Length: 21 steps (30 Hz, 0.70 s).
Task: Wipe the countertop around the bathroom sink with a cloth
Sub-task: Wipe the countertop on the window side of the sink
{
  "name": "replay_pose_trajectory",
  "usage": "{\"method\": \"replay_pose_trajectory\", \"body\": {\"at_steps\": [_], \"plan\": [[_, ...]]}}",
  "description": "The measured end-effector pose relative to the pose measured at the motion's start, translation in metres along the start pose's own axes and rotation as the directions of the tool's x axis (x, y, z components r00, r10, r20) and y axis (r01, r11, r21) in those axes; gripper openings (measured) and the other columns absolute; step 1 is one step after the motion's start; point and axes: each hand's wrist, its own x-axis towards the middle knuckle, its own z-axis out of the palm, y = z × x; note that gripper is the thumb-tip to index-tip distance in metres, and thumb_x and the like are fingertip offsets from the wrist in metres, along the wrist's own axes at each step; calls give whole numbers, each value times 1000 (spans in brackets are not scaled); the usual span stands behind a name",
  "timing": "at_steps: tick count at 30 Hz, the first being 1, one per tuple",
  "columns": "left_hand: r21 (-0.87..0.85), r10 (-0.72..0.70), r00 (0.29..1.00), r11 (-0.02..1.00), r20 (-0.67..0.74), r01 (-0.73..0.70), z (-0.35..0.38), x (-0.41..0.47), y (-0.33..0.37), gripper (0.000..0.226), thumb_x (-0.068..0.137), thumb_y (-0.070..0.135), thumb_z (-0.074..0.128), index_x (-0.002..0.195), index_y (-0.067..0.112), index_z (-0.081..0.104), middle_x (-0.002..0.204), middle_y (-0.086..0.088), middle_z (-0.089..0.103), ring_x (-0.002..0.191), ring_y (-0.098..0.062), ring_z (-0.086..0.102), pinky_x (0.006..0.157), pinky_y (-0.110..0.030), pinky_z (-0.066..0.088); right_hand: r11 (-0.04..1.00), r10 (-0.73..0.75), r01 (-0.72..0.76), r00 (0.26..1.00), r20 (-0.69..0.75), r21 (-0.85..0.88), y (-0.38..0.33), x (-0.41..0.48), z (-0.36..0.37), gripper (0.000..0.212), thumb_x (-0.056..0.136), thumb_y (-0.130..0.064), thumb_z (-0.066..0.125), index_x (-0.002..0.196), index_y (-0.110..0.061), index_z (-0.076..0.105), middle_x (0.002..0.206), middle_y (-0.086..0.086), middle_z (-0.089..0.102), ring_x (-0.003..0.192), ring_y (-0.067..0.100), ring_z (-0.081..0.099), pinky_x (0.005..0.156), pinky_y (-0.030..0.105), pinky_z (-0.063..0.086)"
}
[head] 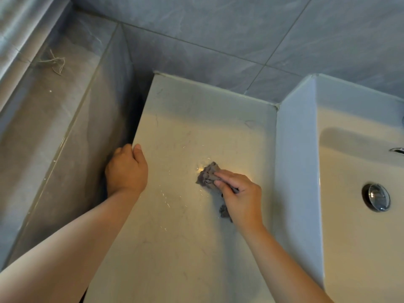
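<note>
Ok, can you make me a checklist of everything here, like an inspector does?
Surface: pale countertop, thin hair-like streaks, shiny glare.
Job's things: grey cloth, crumpled, on the countertop.
Clutter: loose string on the tiled ledge.
Hands: left hand grips the countertop's left edge; right hand holds the cloth, fingers pressing it down.
Cables: nothing seen.
Surroundings: white sink at right with chrome drain; grey tiled wall.

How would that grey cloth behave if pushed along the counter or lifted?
The cloth is crumpled in folds under the right hand, so probably floppy; it would droop if lifted. It looks thin, likely light. On the glossy countertop it should slide easily, bunching rather than rolling.
</note>
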Motion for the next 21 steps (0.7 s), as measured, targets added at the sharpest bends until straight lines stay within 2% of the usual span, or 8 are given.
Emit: {"method": "replay_pose_trajectory", "body": {"at_steps": [5, 8, 10, 14, 16, 21], "plan": [[-5, 8, 1000, 1000, -4, -8, 0, -1, -2, 39, 100, 28, 33, 90, -2, 55, 97, -25, 58, 81, -39, 53, 66, -35, 32, 998, -25, 31, 992, -123, 48, -15, 64, -14, 28, 81, -8, 70, 106, -21, 71, 105, -6, 70, 101, 6, 65, 94, 26, 49], [-11, 2, 1000, 1000, 2, -2, 0, 0, -3, 39, 100, 28, 33, 89, -1, 55, 96, -24, 58, 77, -35, 49, 65, -35, 31, 1000, -19, 16, 993, -113, -20, -13, 102, -4, 23, 83, -10, 68, 105, -15, 73, 106, -3, 72, 99, 5, 65, 92, 22, 49], [-11, -1, 1000, 1000, 1, 1, 0, 0, -1, 39, 100, 28, 33, 89, -2, 55, 95, -24, 58, 75, -33, 47, 65, -34, 30, 998, -23, 15, 992, -128, -65, -8, 110, 7, 23, 83, -10, 68, 105, -14, 73, 105, -1, 72, 98, 8, 66, 92, 24, 50], [-16, -5, 1000, 1000, -2, 5, 0, 0, -2, 38, 100, 28, 34, 88, -1, 55, 95, -24, 58, 74, -32, 46, 65, -34, 29, 988, -99, 83, 988, -120, -130, -3, 97, 22, 24, 83, -11, 68, 106, -14, 72, 107, 1, 71, 101, 13, 63, 94, 28, 49], [-27, -6, 1000, 1000, 8, 7, -1, -1, -2, 38, 100, 29, 33, 88, -1, 55, 94, -22, 58, 72, -26, 41, 64, -34, 30, 973, -170, 155, 982, -79, -171, -1, 84, 28, 24, 82, -10, 68, 106, -14, 72, 107, 3, 71, 101, 17, 63, 94, 29, 48], [-65, -34, 998, 997, 55, 37, -2, -1, -3, 40, 100, 32, 32, 90, 2, 55, 96, -19, 57, 74, -22, 42, 66, -34, 31, 962, -224, 218, 974, -19, -165, -4, 40, 41, 22, 80, -11, 68, 101, -15, 74, 105, 1, 72, 96, 18, 63, 90, 20, 44]]}}
